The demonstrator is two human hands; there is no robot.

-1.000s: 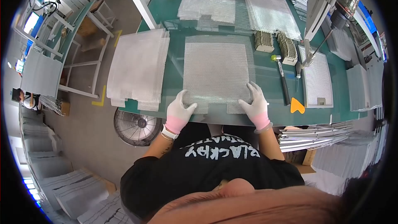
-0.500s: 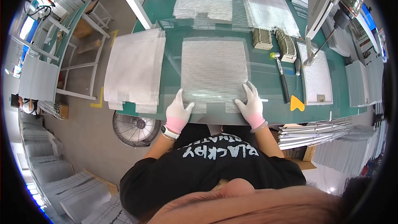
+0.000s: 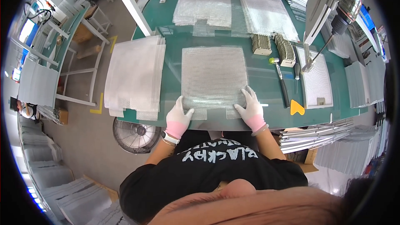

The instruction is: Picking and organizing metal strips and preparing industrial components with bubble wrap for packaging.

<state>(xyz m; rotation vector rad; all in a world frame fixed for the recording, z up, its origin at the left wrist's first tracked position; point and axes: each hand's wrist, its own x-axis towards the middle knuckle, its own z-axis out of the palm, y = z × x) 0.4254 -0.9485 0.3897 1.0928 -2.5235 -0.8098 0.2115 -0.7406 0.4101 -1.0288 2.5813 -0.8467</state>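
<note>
1. Silver-grey mesh (image 3: 214, 73) lies flat at the centre of the frame on a green surface (image 3: 266, 89) in the head view; how many layers it has cannot be told.
2. Gloved in white and pink, the left hand (image 3: 176, 118) rests at the mesh's lower left corner, thumb spread away from the fingers.
3. At the lower right corner, the right hand (image 3: 251, 112) has its fingers spread along the edge and its thumb over the mesh. Whether any fingertip reaches underneath cannot be told.
4. A pale stack of sheets (image 3: 134, 75) lies left of centre; two more, an upper stack (image 3: 202, 6) and an upper right stack (image 3: 268, 12), lie toward the top.
5. Right of centre stand two rows of beige pieces (image 3: 261, 44), with a hammer (image 3: 284, 91), a screwdriver (image 3: 297, 71) and an orange scraper (image 3: 297, 108) below them, left of a framed mesh panel (image 3: 318, 83).
6. Under the surface, at lower right, sits a cardboard box (image 3: 311, 156) with a flap out; its contents are mostly hidden by metal strips (image 3: 316, 137).
7. Far left, a small brown box (image 3: 63, 116) stands on the floor, its inside too small to make out.
</note>
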